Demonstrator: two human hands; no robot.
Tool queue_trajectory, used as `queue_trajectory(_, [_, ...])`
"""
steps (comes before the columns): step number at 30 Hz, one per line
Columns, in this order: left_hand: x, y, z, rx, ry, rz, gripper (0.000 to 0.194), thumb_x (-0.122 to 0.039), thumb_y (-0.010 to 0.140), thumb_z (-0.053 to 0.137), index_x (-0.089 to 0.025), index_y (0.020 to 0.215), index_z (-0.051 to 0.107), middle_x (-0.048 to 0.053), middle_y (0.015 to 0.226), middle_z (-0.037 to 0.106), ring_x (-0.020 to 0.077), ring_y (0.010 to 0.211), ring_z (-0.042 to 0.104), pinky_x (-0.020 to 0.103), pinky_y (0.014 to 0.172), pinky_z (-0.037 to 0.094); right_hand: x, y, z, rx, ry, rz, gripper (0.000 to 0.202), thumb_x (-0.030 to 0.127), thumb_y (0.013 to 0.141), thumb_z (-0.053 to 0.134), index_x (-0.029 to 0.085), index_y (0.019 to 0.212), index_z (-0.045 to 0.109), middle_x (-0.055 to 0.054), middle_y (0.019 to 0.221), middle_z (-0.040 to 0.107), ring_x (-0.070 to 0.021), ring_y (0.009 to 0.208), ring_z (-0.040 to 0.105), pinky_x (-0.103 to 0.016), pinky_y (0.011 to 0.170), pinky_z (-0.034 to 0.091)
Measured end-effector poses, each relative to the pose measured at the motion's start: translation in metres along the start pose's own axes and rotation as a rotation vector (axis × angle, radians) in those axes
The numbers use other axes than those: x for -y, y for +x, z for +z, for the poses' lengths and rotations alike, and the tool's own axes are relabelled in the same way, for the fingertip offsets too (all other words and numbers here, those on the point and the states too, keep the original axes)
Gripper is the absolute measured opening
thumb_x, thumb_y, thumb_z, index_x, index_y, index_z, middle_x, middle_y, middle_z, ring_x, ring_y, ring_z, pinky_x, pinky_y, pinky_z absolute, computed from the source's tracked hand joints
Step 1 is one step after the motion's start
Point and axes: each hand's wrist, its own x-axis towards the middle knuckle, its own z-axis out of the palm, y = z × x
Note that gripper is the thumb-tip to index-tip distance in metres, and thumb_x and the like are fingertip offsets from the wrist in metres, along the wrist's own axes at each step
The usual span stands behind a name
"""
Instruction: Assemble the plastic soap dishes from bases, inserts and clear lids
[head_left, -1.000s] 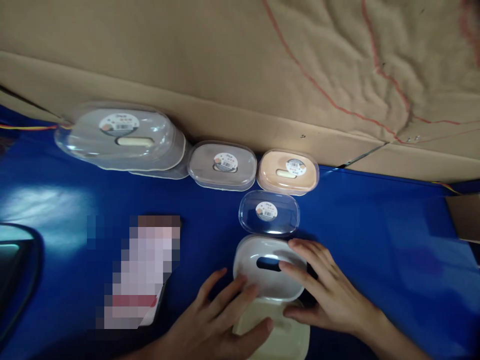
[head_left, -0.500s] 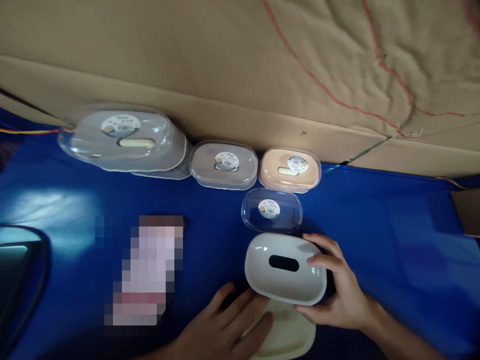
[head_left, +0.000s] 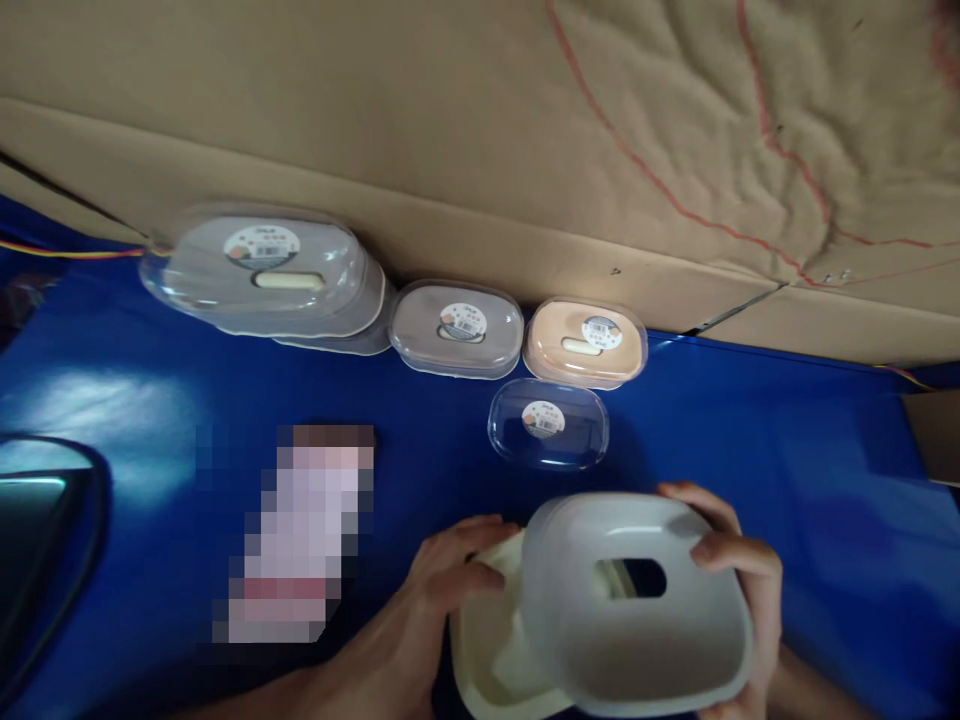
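**Boxes along the cardboard wall**

A blue table surface (head_left: 750, 440) runs under a brown cardboard wall (head_left: 450, 130) marked with red lines. Against it stand a large clear-lidded box (head_left: 262, 275), a grey lidded box (head_left: 457, 327) and a peach lidded box (head_left: 586, 342), each with a round sticker. A loose clear lid (head_left: 547, 424) lies just before the peach box. A pixelated patch (head_left: 296, 535) sits at left.

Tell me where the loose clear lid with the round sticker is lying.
In the head view the clear lid lies flat on the blue table, right of centre, just in front of the peach box and beyond the white tray held by the right hand.
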Motion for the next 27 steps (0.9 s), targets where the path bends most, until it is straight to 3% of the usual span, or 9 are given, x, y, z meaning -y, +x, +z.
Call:
queue_trajectory(4, [-0.012, 0.002, -0.007, -0.043, -0.088, 0.134, 0.104, -0.036, 0.076, 0.091, -0.041, 0.157, 0.026, 0.015, 0.163, 0.045, 0.0418, 0.145, 0.054, 0.053, 0.106, 0.058, -0.010, -0.010, 0.005, 0.214, 0.022, -0.176, 0.079, 0.074, 0.076, 0.076, 0.031, 0.135, 0.047, -0.017, 0.146, 0.057, -0.0417, 0.123, 0.064, -0.059, 0.099, 0.055])
queue_trajectory(10, [-0.018, 0.001, -0.014, 0.000, -0.103, 0.094, 0.126, -0.035, 0.067, 0.100, -0.043, 0.162, 0.019, 0.016, 0.166, 0.043, 0.0446, 0.148, 0.051, 0.054, 0.109, 0.058, -0.009, -0.006, 0.010, 0.411, 0.086, -0.087, 0.083, 0.068, 0.090, 0.071, 0.021, 0.151, 0.040, -0.023, 0.160, 0.045, -0.0415, 0.148, 0.050, -0.055, 0.116, 0.049])
queue_trajectory(13, [-0.022, 0.004, -0.017, 0.000, -0.180, 0.070, 0.122, -0.026, 0.070, 0.099, -0.043, 0.162, 0.022, 0.016, 0.169, 0.038, 0.0438, 0.154, 0.042, 0.055, 0.114, 0.053, -0.005, -0.006, 0.011, 0.457, 0.156, -0.023, 0.085, 0.065, 0.094, 0.070, 0.019, 0.156, 0.035, -0.026, 0.165, 0.037, -0.0421, 0.153, 0.044, -0.056, 0.118, 0.048])
queue_trajectory(16, [-0.029, 0.009, -0.019, -0.008, -0.456, -0.042, 0.120, -0.026, 0.074, 0.097, -0.046, 0.164, 0.020, 0.016, 0.174, 0.030, 0.0430, 0.155, 0.041, 0.058, 0.120, 0.044, -0.004, -0.008, 0.015, 0.445, 0.153, -0.031, 0.089, 0.066, 0.093, 0.072, 0.019, 0.158, 0.035, -0.025, 0.165, 0.038, -0.0397, 0.152, 0.047, -0.051, 0.118, 0.050])
queue_trajectory(20, [-0.038, 0.017, -0.022, 0.059, -0.954, -0.327, 0.131, -0.045, 0.075, 0.097, -0.048, 0.169, 0.005, 0.016, 0.174, 0.033, 0.0422, 0.154, 0.043, 0.064, 0.122, 0.035, -0.003, -0.010, 0.022, 0.392, 0.033, -0.088, 0.099, 0.053, 0.081, 0.089, 0.021, 0.160, 0.038, -0.020, 0.162, 0.045, -0.0369, 0.149, 0.052, -0.044, 0.118, 0.052])
queue_trajectory(22, [-0.042, 0.021, -0.024, 0.091, -1.072, -0.479, 0.123, -0.050, 0.076, 0.095, -0.043, 0.169, 0.014, 0.015, 0.168, 0.044, 0.0400, 0.151, 0.047, 0.062, 0.123, 0.032, -0.004, -0.011, 0.024, 0.395, -0.043, -0.113, 0.102, 0.051, 0.082, 0.089, 0.020, 0.163, 0.036, -0.019, 0.163, 0.045, -0.0359, 0.150, 0.051, -0.044, 0.120, 0.050])
queue_trajectory(24, [-0.045, 0.025, -0.025, 0.128, -1.117, -0.602, 0.104, -0.049, 0.080, 0.092, -0.034, 0.165, 0.034, 0.015, 0.158, 0.057, 0.0380, 0.144, 0.056, 0.056, 0.122, 0.034, -0.007, -0.010, 0.022, 0.408, -0.094, -0.143, 0.104, 0.061, 0.086, 0.082, 0.019, 0.167, 0.031, -0.019, 0.167, 0.042, -0.0350, 0.151, 0.049, -0.044, 0.120, 0.049])
queue_trajectory(27, [-0.047, 0.029, -0.026, 0.104, -1.175, -0.714, 0.076, -0.046, 0.083, 0.086, -0.022, 0.150, 0.058, 0.015, 0.142, 0.070, 0.0364, 0.131, 0.065, 0.048, 0.113, 0.043, -0.016, -0.003, 0.015, 0.417, -0.149, -0.210, 0.100, 0.078, 0.096, 0.054, 0.019, 0.170, 0.023, -0.015, 0.175, 0.029, -0.0347, 0.157, 0.042, -0.046, 0.122, 0.046])
